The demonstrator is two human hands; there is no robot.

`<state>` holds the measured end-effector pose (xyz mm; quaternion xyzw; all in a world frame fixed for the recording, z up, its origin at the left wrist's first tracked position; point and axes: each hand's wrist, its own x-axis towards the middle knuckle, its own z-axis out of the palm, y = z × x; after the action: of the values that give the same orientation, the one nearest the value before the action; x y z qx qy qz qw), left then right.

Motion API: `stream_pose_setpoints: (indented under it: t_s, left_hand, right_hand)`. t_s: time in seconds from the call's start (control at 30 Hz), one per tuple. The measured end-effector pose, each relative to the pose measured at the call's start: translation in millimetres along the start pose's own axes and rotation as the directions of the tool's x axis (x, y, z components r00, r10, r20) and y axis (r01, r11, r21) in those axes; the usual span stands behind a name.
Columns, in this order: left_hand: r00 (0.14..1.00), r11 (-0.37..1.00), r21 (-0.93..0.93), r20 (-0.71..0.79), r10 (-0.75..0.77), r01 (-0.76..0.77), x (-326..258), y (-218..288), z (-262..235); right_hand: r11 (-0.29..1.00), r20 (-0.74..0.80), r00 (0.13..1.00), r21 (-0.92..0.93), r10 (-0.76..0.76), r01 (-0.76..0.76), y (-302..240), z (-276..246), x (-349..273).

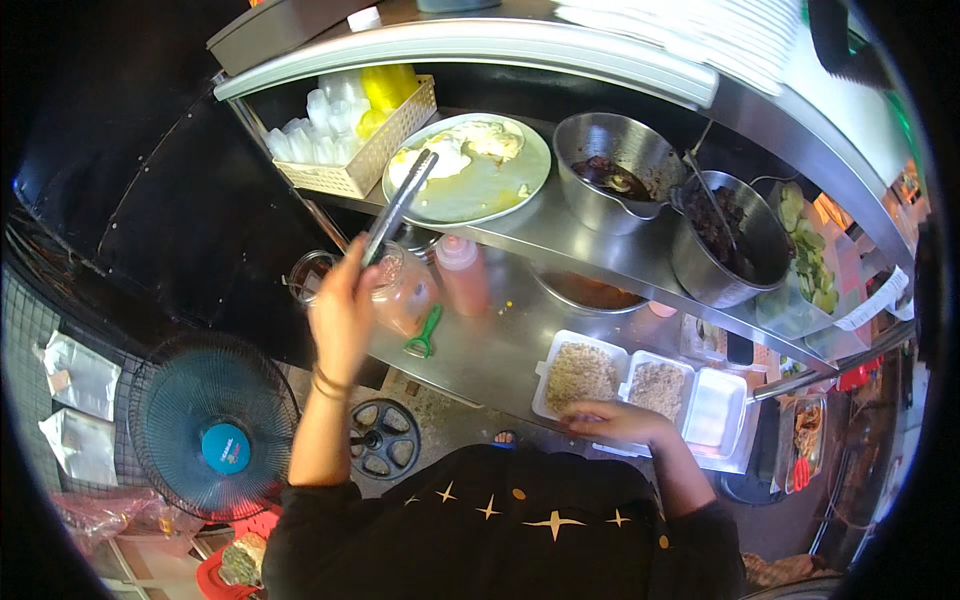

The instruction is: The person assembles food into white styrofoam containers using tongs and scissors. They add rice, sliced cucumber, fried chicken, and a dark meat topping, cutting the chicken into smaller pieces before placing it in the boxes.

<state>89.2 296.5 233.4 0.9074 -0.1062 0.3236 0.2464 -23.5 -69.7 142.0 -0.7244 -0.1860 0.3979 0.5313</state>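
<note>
My left hand is closed around metal tongs. The tongs' tips hang over fried eggs on a pale round plate on the raised steel shelf; whether they touch an egg I cannot tell. Lower down, my right hand grips the near rim of an open white foam food box, fingers over the edge and thumb partly hidden. Rice fills that box. Beside it, a second foam box has rice in one part and a bare white part.
Below the shelf stand a pink squeeze bottle, a plastic jar and a green peeler. Steel pots with dark food and a cup basket line the shelf. A floor fan is at left.
</note>
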Motion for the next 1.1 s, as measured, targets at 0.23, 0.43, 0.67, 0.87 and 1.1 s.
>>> stream_pose_setpoints:
  t_s: [0.23, 0.43, 0.67, 0.87, 1.1]
  left_hand:
    - [0.945, 0.7, 0.646, 0.111, 0.308, -0.304, 82.5, -54.1, 13.9]
    - [0.93, 0.639, 0.683, 0.182, 0.319, -0.353, 96.2, -60.6, 34.2]
    - [0.932, 0.592, 0.732, 0.173, 0.318, -0.337, 108.9, -53.7, 42.6]
    - [0.923, 0.617, 0.706, 0.146, 0.355, -0.349, 116.4, -53.0, 67.5]
    - [0.97, 0.594, 0.776, 0.096, 0.222, -0.213, 108.2, -37.5, 89.3]
  right_hand:
    - [0.878, -0.062, 0.879, 0.119, 0.472, -0.463, 142.6, 57.1, -83.4]
    - [0.596, -0.354, 0.479, 0.48, 0.803, -0.644, 337.3, 155.5, -153.3]
    - [0.492, -0.405, 0.283, 0.76, 0.87, -0.425, 380.9, 229.7, -223.8]
    - [0.478, -0.419, 0.24, 0.823, 0.876, -0.307, 376.6, 257.5, -258.3]
    - [0.477, -0.428, 0.234, 0.848, 0.873, -0.231, 363.9, 263.8, -293.2]
